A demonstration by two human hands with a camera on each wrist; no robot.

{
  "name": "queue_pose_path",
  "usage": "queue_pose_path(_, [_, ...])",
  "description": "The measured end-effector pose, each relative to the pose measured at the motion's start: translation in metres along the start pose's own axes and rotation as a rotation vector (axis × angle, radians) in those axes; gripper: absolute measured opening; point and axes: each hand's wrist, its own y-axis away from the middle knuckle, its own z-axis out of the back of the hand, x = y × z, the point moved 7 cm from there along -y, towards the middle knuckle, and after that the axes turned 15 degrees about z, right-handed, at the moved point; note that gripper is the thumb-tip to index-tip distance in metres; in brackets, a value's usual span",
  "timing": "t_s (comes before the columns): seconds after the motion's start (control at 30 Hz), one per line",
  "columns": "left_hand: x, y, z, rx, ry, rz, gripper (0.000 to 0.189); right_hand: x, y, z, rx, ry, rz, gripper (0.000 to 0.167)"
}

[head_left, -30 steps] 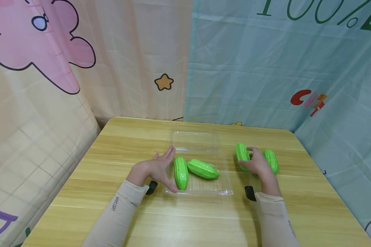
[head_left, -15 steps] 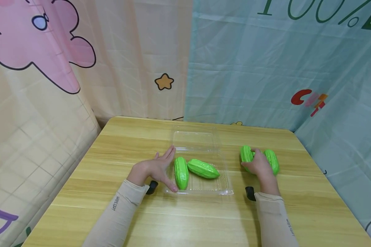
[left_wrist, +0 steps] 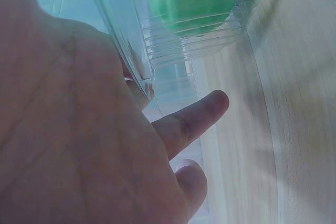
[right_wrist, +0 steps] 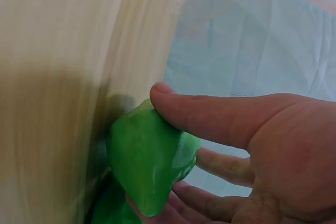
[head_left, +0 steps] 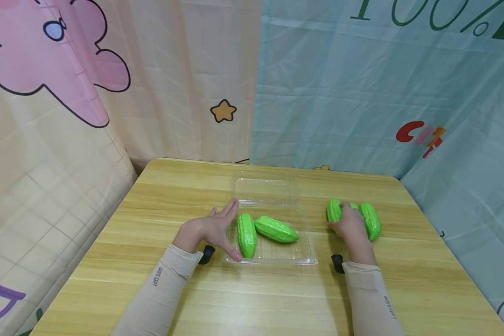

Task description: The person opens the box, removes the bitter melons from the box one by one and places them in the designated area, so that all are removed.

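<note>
My left hand [head_left: 212, 231] is spread along the left side of a clear plastic clamshell box [head_left: 273, 261], fingers straight, thumb at its front corner. Inside that box lie two ridged green bitter melons, one upright along the left wall [head_left: 246, 235] and one slanted beside it [head_left: 276, 229]. To the right of the box, my right hand [head_left: 352, 228] grips another green bitter melon [head_left: 333, 211], the thumb on one side and fingers on the other, as the right wrist view shows its pointed end [right_wrist: 149, 161]. Two more sit beside it, a partly hidden one [head_left: 353, 206] and a right-hand one [head_left: 370, 221].
The box's clear lid [head_left: 263, 191] lies folded back toward the far edge of the wooden table [head_left: 285, 303]. Printed curtains [head_left: 185, 84] hang behind the table and at both sides.
My right hand has moved slightly right with the bitter melon, closer to the others beside it. The right-hand melon has shifted slightly right. My left hand stays at the box.
</note>
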Motion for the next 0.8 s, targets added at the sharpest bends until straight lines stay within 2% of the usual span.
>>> queue_pose_path(0.23, [-0.002, 0.000, 0.001, -0.011, -0.005, -0.032, 0.155, 0.002, -0.001, -0.004, -0.018, 0.063, -0.004, 0.075])
queue_pose_path(0.43, [-0.002, -0.001, 0.001, -0.013, 0.005, -0.031, 0.155, 0.006, 0.002, 0.001, -0.043, 0.129, 0.015, 0.073])
queue_pose_path(0.63, [-0.001, -0.001, 0.001, -0.014, 0.000, -0.023, 0.155, 0.005, 0.004, 0.005, -0.083, 0.111, 0.014, 0.075])
queue_pose_path(0.8, [-0.001, -0.001, 0.001, -0.016, -0.004, -0.023, 0.155, 0.007, 0.004, 0.007, -0.086, 0.097, 0.013, 0.076])
